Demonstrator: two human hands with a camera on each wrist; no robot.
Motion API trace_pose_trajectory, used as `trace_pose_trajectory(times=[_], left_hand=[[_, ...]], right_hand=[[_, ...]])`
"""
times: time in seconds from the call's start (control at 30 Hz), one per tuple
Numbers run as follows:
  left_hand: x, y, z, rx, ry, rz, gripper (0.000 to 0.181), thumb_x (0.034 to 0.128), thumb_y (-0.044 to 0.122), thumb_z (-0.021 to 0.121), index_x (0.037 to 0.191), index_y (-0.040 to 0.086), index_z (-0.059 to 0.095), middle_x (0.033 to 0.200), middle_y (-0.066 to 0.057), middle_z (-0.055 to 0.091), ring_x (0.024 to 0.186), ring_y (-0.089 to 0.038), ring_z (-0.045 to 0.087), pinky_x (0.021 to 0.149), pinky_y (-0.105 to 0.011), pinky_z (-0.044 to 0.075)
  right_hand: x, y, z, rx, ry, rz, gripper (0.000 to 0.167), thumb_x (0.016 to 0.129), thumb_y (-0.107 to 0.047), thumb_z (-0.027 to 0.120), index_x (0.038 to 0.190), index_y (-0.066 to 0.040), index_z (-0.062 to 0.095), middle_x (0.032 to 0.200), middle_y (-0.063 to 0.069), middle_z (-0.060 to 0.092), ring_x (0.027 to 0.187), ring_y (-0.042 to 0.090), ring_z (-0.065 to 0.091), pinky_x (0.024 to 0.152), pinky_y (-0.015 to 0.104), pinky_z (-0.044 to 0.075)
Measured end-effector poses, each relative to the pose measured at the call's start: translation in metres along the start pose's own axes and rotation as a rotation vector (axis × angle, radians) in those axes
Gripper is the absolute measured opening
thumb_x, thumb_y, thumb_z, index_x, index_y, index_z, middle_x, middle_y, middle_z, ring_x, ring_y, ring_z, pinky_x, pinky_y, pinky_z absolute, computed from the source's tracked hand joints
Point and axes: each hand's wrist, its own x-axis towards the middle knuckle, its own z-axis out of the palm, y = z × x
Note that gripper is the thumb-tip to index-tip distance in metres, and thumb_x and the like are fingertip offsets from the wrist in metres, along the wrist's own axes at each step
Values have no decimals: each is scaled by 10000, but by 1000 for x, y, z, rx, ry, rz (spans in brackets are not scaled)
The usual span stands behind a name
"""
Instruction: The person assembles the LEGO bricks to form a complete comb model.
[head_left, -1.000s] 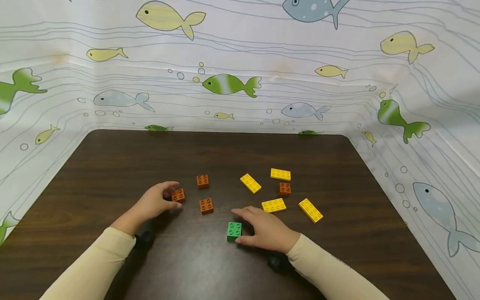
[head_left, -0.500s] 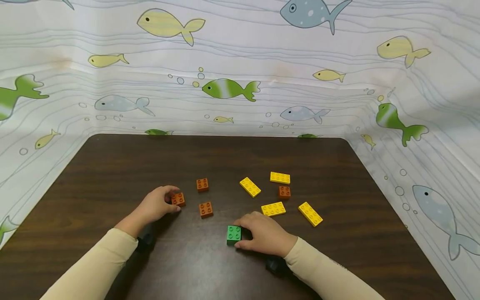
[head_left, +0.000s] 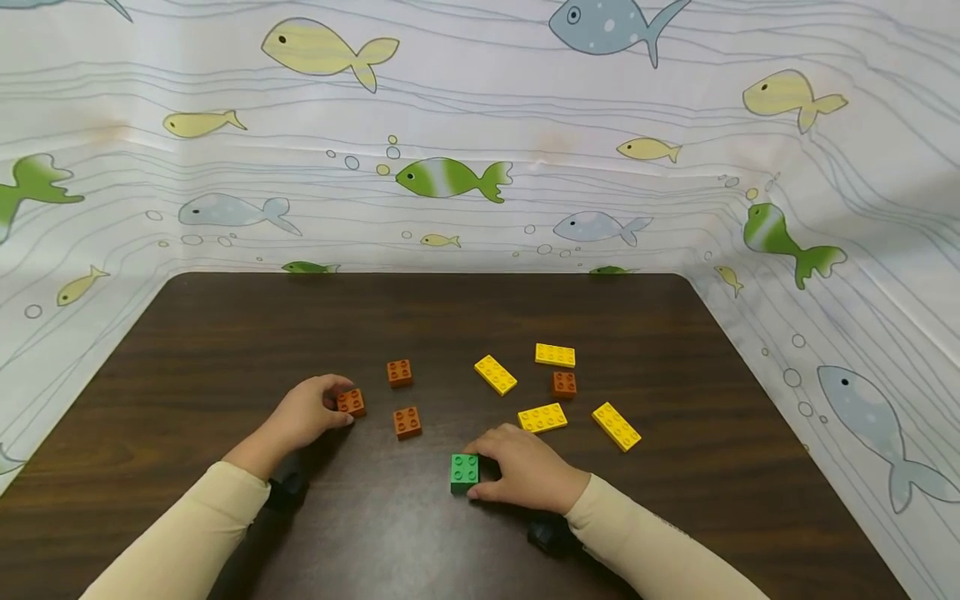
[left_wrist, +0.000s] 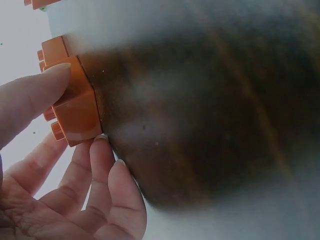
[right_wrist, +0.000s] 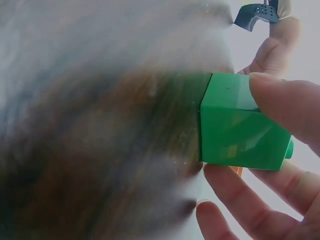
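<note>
Both hands were pinching blocks on the worktop. With the green block as the centre of a clock in the head view, the right hand came in from 3 o'clock, holding that block in a narrow grip, thumb on one face and fingertips at the opposite one. The left hand, out at 10 o'clock, held the leftmost orange block the same way. Both blocks stood studs up, and their bases appeared to rest on the worktop.

The nearer orange block sat at about 10 o'clock, between the hands, and the farther orange block at 11; neither was touched. Four yellow plates were scattered between 12 and 3 o'clock, with the rightmost orange block among them at about 2.

The step in hand looked like securing a block in each hand. Done well, it called for thumb and fingers squarely opposed on the side walls, with studs left uncovered and even pressure so that neither block twisted. The left fingers probably needed most care, since the nearer orange block lay close by and could be nudged; a straight upward lift seemed safer than a sideways drag towards 3 o'clock.
</note>
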Motion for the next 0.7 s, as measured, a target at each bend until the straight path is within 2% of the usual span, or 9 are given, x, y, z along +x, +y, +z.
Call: trace_pose_trajectory(times=[0.13, 0.7], left_hand=[[-1, -1, 0, -8, 4, 2, 484, 812, 82, 749, 1235, -63, 562, 1081, -204, 610, 946, -326, 579, 752, -443, 487], [-4, -4, 2, -71, 28, 15, 387, 807, 58, 744, 1152, -49, 604, 995, -148, 625, 846, -240, 579, 660, -346, 467]], right_hand=[[1, 1, 0, 55, -8, 16, 411, 813, -345, 772, 1180, -189, 675, 1121, -88, 654, 1034, 130, 518, 893, 315, 434], [2, 1, 2, 73, -26, 55, 407, 812, -363, 767, 1177, -211, 673, 1098, -125, 639, 1046, 120, 495, 912, 330, 410]])
